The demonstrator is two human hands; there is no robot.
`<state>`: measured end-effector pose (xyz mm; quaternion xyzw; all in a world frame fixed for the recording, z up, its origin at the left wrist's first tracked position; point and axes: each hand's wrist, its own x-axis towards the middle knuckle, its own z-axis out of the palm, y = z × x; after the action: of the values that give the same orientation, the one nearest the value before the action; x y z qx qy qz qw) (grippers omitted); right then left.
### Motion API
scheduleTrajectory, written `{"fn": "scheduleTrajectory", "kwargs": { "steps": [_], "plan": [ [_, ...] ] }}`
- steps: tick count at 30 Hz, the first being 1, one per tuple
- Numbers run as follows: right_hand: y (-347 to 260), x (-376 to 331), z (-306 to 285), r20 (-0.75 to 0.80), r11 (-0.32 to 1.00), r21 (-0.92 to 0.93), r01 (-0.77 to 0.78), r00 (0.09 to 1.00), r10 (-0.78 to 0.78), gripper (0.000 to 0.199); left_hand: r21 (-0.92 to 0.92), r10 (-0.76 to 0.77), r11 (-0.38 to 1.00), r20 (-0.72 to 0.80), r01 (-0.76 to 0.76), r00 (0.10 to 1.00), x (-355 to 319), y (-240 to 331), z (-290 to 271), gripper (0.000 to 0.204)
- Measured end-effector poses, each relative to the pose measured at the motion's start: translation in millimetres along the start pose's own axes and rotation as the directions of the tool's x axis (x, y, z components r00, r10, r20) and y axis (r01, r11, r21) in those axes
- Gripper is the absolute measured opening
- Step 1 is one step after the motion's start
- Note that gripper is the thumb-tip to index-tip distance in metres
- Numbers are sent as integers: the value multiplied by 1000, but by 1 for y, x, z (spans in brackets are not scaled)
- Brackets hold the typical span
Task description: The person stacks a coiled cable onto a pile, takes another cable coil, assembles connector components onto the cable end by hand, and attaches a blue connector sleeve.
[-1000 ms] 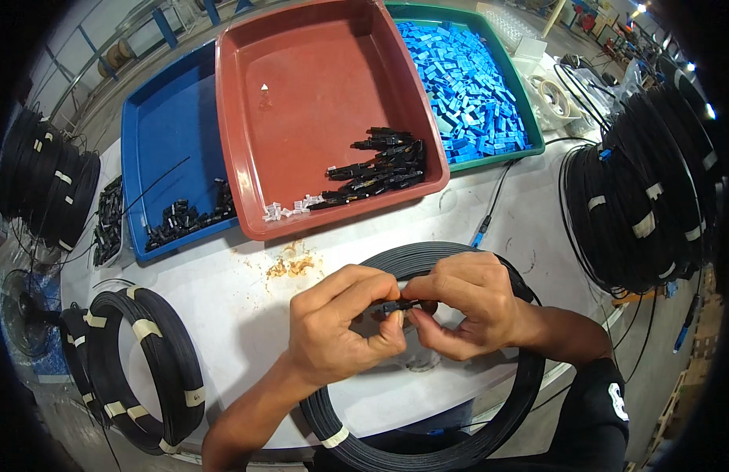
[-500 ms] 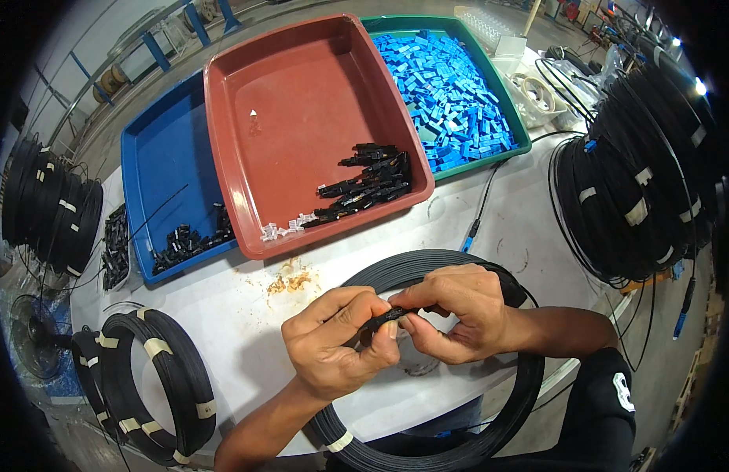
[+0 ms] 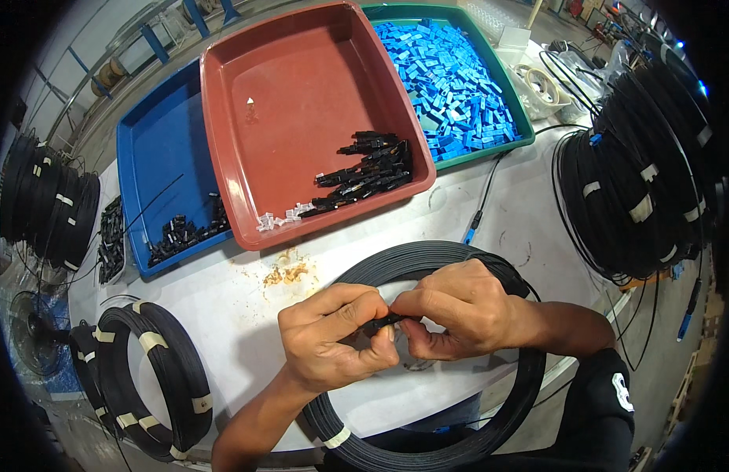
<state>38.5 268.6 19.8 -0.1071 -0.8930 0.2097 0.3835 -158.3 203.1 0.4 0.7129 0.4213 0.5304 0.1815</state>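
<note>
Lower centre of frame: small black part (image 3: 386, 321) is finger-pinched by left hand (image 3: 333, 334) and right hand (image 3: 459, 311), apparently being fitted, steady alignment likely needed next.

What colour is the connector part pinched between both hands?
Black; the connector part shows best in the head view.

The red tray (image 3: 294, 102) is glossy plastic, the central coil (image 3: 530, 385) matt

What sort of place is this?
Likely a cable-assembly workshop: coils of black cable at both sides of the white table, a green tray holding many small blue pieces, and a red tray holding small black parts.
</note>
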Motion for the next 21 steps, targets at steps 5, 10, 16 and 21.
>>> {"fn": "scheduleTrajectory", "kwargs": {
  "steps": [5,10,16,21],
  "plan": [
    [3,-6,6,-73,998,29,48,996,-46,28,-17,18,1000,3,-18,1000,1,2,3,25],
    [-2,-3,6,-88,996,34,79,993,-75,27,-22,-51,998,9,52,999,1,15,1,16],
    [-5,-3,3,-71,993,113,20,997,-12,23,-52,-33,998,-10,32,999,0,13,6,16],
    [-6,-2,2,-69,990,138,29,997,-20,21,-85,-84,993,15,85,996,-1,16,4,17]
  ]
}}
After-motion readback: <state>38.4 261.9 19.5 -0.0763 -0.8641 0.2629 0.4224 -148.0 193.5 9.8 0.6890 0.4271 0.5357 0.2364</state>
